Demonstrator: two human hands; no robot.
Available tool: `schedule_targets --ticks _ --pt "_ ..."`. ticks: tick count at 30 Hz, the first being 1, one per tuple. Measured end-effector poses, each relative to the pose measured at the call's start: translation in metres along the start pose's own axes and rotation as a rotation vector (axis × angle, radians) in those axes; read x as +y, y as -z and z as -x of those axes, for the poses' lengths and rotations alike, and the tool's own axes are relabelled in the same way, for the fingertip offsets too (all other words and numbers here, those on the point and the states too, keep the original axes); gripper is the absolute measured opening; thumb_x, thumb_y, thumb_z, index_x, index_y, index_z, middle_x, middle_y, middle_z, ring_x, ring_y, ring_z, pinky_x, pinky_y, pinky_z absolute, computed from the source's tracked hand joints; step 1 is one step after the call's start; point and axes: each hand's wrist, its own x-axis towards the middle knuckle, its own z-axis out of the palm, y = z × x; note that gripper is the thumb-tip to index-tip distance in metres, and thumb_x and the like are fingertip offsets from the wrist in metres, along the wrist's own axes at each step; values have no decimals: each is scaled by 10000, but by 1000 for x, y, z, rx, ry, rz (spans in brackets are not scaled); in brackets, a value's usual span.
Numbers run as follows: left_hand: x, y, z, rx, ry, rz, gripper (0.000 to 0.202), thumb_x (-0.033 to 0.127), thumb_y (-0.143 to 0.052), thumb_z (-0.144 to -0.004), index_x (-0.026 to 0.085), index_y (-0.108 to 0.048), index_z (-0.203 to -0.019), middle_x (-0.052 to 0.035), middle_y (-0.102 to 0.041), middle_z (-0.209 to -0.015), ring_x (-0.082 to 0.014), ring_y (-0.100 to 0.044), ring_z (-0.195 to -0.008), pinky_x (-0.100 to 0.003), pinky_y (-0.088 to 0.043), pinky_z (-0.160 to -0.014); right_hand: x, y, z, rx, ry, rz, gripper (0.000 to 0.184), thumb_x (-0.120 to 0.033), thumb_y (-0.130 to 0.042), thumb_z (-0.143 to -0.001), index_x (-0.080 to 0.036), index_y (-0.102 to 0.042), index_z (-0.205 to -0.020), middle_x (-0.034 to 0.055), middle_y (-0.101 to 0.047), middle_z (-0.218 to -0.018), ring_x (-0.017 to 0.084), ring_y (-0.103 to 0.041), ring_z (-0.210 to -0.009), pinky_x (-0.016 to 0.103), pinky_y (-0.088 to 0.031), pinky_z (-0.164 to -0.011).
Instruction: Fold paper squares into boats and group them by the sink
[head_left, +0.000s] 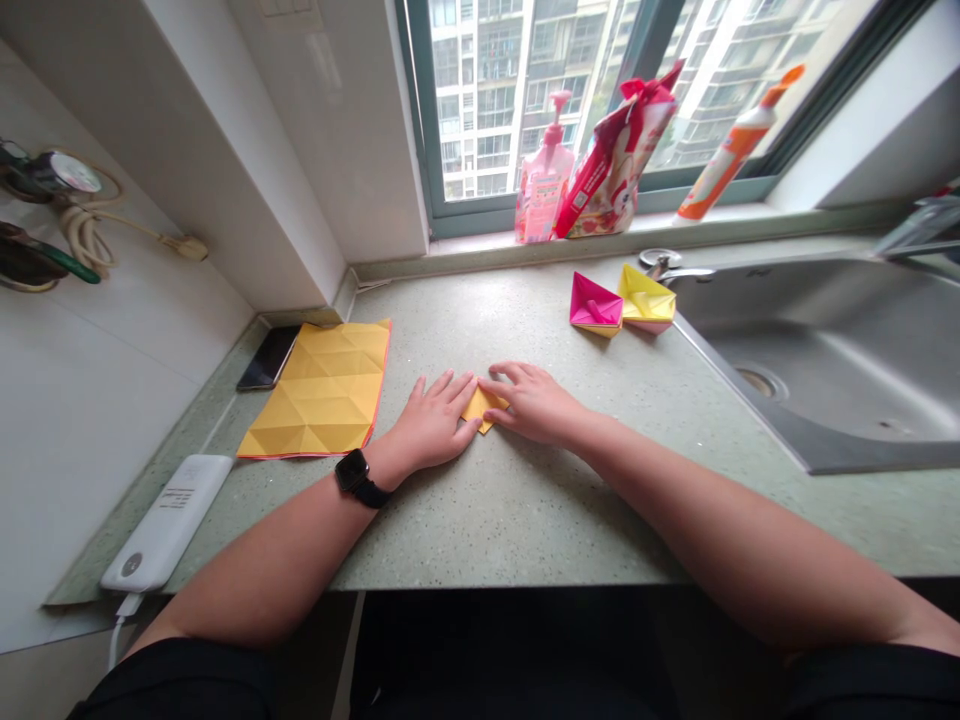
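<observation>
A small folded piece of yellow paper (480, 410) lies on the speckled green countertop (517, 525), between my hands. My left hand (435, 420) rests flat with spread fingers, its fingertips at the paper's left side. My right hand (529, 403) lies with its fingers over the paper's right part, hiding much of it. A black smartwatch (352, 475) sits on my left wrist. Farther off stand a pink paper boat (596, 305) and a yellow paper boat (646, 298), side by side. A creased yellow sheet (322, 390) lies flat left of my left hand.
A black phone (268, 357) lies partly under the creased sheet. A white power bank (169, 520) sits by the left wall. A steel sink (817, 360) fills the right side. A pink pump bottle (544, 170), a red-and-white bag (615, 155) and an orange tube (735, 145) stand at the window.
</observation>
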Motion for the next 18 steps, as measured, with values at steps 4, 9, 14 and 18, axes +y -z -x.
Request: schedule_targets --ticks 4,9,14,18 --pt "-5 0 -1 -14 -7 16 697 566 -477 -1108 270 -386 -1733 -116 -377 -1797 -398 -270 -1692 -670 -81 -1370 2 0 0 -12 3 -21 598 -511 -800 -963 -292 -694 -1509 171 -639 -1570 405 -564 -1459 585 -460 -1207" --pt "-11 -2 -2 -26 15 12 750 622 -501 -1087 269 -383 -1739 -128 -338 -1811 -435 -215 -1705 -710 -69 -1357 6 -1 1 -19 11 -19 634 -556 -797 -958 -305 -682 -1529 167 -618 -1601 419 -539 -1489 602 -446 -1223" --pt "-11 1 -2 -55 51 5 827 701 -524 -1053 283 -363 -1749 -128 -288 -1828 -458 -173 -1711 -721 -40 -1352 6 0 1 -32 2 5 681 -594 -801 -948 -315 -668 -1555 168 -600 -1621 422 -525 -1505 587 -448 -1223" --pt "-11 3 -2 -84 75 -2 857 730 -525 -1039 290 -354 -1754 -128 -252 -1839 -476 -157 -1710 -739 -37 -1343 8 -1 2 -19 -22 2 703 -660 -809 -918 -356 -685 -1540 161 -595 -1631 433 -515 -1515 609 -433 -1230"
